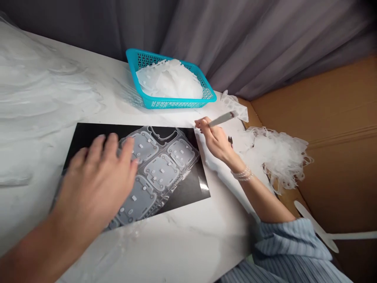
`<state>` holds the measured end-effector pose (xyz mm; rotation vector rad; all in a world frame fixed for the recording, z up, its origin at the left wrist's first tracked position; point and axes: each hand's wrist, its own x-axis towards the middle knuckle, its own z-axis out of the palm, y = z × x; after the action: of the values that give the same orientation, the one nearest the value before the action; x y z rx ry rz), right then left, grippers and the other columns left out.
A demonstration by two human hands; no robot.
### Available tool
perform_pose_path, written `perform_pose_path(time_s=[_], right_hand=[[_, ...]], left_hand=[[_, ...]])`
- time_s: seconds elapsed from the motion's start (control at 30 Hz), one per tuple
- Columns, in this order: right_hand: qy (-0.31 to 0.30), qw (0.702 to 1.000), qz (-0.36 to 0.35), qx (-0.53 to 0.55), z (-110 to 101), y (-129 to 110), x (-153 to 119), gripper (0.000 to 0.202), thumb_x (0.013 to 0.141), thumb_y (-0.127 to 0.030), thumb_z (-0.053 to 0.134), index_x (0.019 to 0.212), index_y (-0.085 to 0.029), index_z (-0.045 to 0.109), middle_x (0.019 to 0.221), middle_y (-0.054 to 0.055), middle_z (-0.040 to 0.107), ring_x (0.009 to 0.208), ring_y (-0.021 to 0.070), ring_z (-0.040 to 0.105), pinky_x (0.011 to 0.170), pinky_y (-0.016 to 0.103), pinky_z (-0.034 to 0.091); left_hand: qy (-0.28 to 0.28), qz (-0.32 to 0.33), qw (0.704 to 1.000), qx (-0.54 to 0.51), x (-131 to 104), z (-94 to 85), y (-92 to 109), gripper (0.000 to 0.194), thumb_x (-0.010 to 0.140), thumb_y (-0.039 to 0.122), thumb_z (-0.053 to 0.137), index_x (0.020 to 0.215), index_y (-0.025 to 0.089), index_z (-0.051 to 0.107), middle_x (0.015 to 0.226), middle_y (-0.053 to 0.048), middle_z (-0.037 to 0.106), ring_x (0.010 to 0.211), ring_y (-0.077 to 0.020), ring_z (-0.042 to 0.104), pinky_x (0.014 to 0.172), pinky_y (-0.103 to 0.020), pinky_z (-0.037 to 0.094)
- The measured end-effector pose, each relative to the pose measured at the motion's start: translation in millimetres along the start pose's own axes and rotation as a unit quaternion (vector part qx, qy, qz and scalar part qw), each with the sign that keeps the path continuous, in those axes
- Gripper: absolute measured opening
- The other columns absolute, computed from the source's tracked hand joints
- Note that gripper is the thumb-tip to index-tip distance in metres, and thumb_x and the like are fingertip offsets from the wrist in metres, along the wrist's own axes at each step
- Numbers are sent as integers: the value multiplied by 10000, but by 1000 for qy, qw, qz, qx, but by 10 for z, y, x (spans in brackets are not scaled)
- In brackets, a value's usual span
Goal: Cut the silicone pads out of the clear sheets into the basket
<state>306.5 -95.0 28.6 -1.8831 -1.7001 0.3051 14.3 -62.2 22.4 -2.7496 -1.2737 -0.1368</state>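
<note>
My left hand (94, 181) is spread, fingers apart, over the left part of a translucent plastic sheet (161, 171). Several rounded-rectangular panels with small holes and slots are formed in that sheet. Beneath it lies a black board (188, 192) on the white table. Just past the board's far right corner, my right hand (216, 139) is closed around a slim, pale tool with a flat handle (223, 118). The handle points up and to the right; its working end is hidden by the fingers, so its kind cannot be made out.
Behind the board stands a turquoise basket (176, 103) heaped with white translucent pieces (173, 80). Stacked clear sheets (38, 110) cover the table's left side. Tangled plastic offcuts (279, 157) pile up at the right, beside a cardboard wall (330, 114). A grey curtain (235, 35) hangs behind.
</note>
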Motion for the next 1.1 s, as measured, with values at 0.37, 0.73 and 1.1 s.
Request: perform_pose_path(time_s=[0.37,0.73,1.1], right_hand=[[-54,997,-59,-6,240,-29,258,203,1003,-388,456,891,-221,489,707,-11,569,601,149,498,646,258,358],[-119,991,-14,59,192,-75,-171,258,778,-165,587,736,-225,339,669,-53,502,589,115,436,594,244,351],[-133,968,134,167,-141,-431,-978,354,960,-479,546,769,-231,379,655,-24,558,557,139,526,534,263,423]], left_hand=[[-71,-129,988,-38,-202,25,-352,452,987,475,316,1109,108,549,974,-203,642,996,-424,590,751,-525,501],[-12,19,987,-157,452,-90,-753,426,1015,324,305,1075,176,701,1001,-72,693,970,-254,626,901,-394,463],[131,208,969,-24,850,-65,91,470,872,8,459,1288,132,638,1420,-190,566,1316,-303,518,1093,-500,388]])
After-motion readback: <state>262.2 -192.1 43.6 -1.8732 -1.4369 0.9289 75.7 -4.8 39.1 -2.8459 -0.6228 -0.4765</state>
